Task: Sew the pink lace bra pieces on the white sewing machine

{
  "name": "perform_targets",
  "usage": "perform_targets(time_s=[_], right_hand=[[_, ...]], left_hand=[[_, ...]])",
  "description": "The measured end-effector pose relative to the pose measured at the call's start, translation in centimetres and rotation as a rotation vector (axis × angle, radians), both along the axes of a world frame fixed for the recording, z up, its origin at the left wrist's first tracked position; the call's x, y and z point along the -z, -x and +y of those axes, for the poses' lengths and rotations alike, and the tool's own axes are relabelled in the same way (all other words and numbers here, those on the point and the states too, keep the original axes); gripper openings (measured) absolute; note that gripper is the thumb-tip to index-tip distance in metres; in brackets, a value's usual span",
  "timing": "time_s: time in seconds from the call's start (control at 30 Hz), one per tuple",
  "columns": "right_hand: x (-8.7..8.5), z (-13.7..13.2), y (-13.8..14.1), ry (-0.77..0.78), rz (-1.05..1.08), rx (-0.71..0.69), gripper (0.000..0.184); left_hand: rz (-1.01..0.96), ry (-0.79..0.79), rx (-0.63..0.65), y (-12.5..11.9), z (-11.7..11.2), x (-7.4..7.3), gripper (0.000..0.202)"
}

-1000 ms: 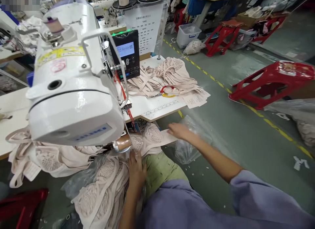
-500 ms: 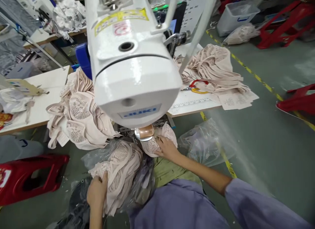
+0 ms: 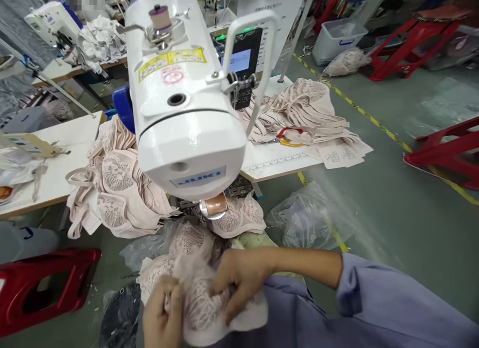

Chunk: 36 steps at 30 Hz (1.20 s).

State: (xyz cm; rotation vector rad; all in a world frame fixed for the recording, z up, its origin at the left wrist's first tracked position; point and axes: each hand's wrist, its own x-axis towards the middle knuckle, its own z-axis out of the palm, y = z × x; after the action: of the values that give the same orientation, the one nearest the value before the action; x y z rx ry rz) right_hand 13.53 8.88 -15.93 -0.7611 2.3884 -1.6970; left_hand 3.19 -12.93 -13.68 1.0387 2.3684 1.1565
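Both my hands grip one pale pink lace garment [image 3: 209,308] over my lap. My left hand [image 3: 161,315] pinches its left edge and my right hand [image 3: 239,280] clutches its right side with curled fingers. More lace pieces [image 3: 179,243] lie in a clear plastic bag just beyond my hands. The white sewing machine [image 3: 183,103] rises directly in front, with another lace piece [image 3: 239,218] hanging below its head.
A heap of pink lace garments [image 3: 116,188] spills off the table's left side. Straps, red-and-yellow scissors [image 3: 288,137] and paper tags lie on the table [image 3: 277,163] to the right. A red stool [image 3: 41,283] stands at the left, a plastic bag [image 3: 307,218] on the floor to the right.
My right hand came back from under the machine head toward my lap. Both hands now hold one lace piece lifted from the bag. The view tilted slightly.
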Motion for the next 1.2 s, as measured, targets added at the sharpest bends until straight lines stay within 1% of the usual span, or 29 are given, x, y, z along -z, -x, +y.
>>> perform_targets(time_s=[0.03, 0.07, 0.1, 0.13, 0.2, 0.23, 0.27, 0.3, 0.37, 0.43, 0.5, 0.53, 0.57, 0.6, 0.63, 0.67, 0.7, 0.73, 0.77, 0.8, 0.83, 0.87, 0.9, 0.93, 0.97, 1.0, 1.03, 1.1, 1.2], right_hand=[[-0.6, 0.4, -1.0, 0.052, 0.046, 0.017, 0.046], [-1.1, 0.8, -2.0, 0.082, 0.101, 0.035, 0.047], [-1.6, 1.3, -3.0, 0.092, 0.148, 0.055, 0.050], [-2.1, 1.7, -4.0, 0.092, 0.176, 0.079, 0.052], [-3.2, 2.9, -5.7, 0.087, 0.162, 0.111, 0.054], [-3.7, 3.5, -6.5, 0.082, 0.121, 0.115, 0.054], [-4.1, 4.3, -7.3, 0.074, 0.063, 0.111, 0.055], [-4.5, 5.1, -8.0, 0.060, -0.004, 0.095, 0.054], [-5.1, 6.8, -9.2, 0.021, -0.136, 0.055, 0.054], [-5.1, 8.6, -10.1, -0.058, -0.233, 0.035, 0.053], [-4.6, 9.9, -10.8, -0.192, -0.306, 0.054, 0.051], [-4.2, 10.4, -10.9, -0.270, -0.339, 0.088, 0.049], [-3.8, 10.6, -10.9, -0.352, -0.358, 0.151, 0.045], [-3.4, 10.7, -10.8, -0.424, -0.360, 0.252, 0.044], [-3.1, 10.5, -10.4, -0.476, -0.343, 0.382, 0.046], [-2.8, 10.3, -9.9, -0.498, -0.304, 0.516, 0.054], [-2.5, 10.0, -9.3, -0.485, -0.245, 0.626, 0.065], [-2.3, 9.6, -8.5, -0.441, -0.178, 0.687, 0.077], [-2.1, 9.3, -7.7, -0.373, -0.113, 0.688, 0.086], [-1.9, 9.0, -6.9, -0.294, -0.055, 0.637, 0.089], [-1.7, 8.8, -6.2, -0.218, -0.013, 0.565, 0.085], [-1.5, 8.6, -5.7, -0.153, 0.000, 0.503, 0.075], [-1.3, 8.4, -5.2, -0.099, -0.015, 0.477, 0.062], [-1.2, 8.3, -4.9, -0.054, -0.053, 0.489, 0.048], [-1.1, 8.1, -4.7, -0.014, -0.101, 0.533, 0.038], [-1.1, 7.9, -4.6, 0.021, -0.149, 0.592, 0.032], [-1.2, 7.7, -4.5, 0.054, -0.183, 0.650, 0.032], [-1.8, 7.4, -4.3, 0.123, -0.202, 0.734, 0.034], [-2.9, 7.3, -3.6, 0.192, -0.181, 0.830, 0.035]], left_hand=[[-0.141, -0.025, -0.019, 0.7, 1.0, 0.6, 0.023], [-0.306, -0.025, -0.006, 1.2, 2.1, 1.4, 0.029], [-0.492, -0.003, 0.044, 1.5, 3.2, 2.2, 0.034], [-0.688, 0.019, 0.104, 1.5, 4.3, 3.1, 0.036], [-1.018, 0.021, 0.209, 1.2, 6.2, 4.4, 0.035], [-1.125, 0.003, 0.246, 1.0, 7.0, 4.7, 0.035], [-1.189, -0.013, 0.283, 0.8, 7.7, 4.8, 0.036], [-1.212, -0.012, 0.324, 0.7, 8.4, 4.7, 0.038], [-1.149, 0.043, 0.421, 0.7, 9.6, 3.9, 0.038], [-1.004, 0.071, 0.482, 0.7, 10.9, 2.6, 0.038], [-0.854, 0.083, 0.542, 0.6, 12.0, 1.2, 0.037], [-0.783, 0.100, 0.579, 0.4, 12.5, 0.6, 0.035], [-0.716, 0.128, 0.616, 0.2, 13.0, 0.0, 0.032], [-0.650, 0.160, 0.644, -0.1, 13.3, -0.5, 0.029], [-0.583, 0.188, 0.662, -0.4, 13.6, -0.8, 0.024], [-0.521, 0.209, 0.676, -0.8, 13.7, -1.1, 0.019], [-0.468, 0.223, 0.687, -1.1, 13.8, -1.3, 0.016], [-0.427, 0.227, 0.694, -1.4, 13.9, -1.4, 0.016], [-0.392, 0.223, 0.699, -1.6, 13.9, -1.5, 0.020], [-0.352, 0.209, 0.700, -1.7, 13.9, -1.6, 0.026], [-0.304, 0.187, 0.696, -1.7, 13.8, -1.8, 0.031], [-0.251, 0.160, 0.688, -1.7, 13.8, -2.0, 0.034], [-0.194, 0.134, 0.675, -1.5, 13.7, -2.3, 0.034], [-0.131, 0.114, 0.652, -1.4, 13.7, -2.6, 0.033], [-0.069, 0.098, 0.627, -1.1, 13.7, -3.0, 0.029], [-0.015, 0.085, 0.599, -0.9, 13.7, -3.4, 0.026], [0.031, 0.073, 0.572, -0.6, 13.8, -3.8, 0.026], [0.092, 0.050, 0.533, 0.0, 14.1, -4.5, 0.034], [0.034, 0.071, 0.501, 1.2, 14.9, -5.5, 0.041]])
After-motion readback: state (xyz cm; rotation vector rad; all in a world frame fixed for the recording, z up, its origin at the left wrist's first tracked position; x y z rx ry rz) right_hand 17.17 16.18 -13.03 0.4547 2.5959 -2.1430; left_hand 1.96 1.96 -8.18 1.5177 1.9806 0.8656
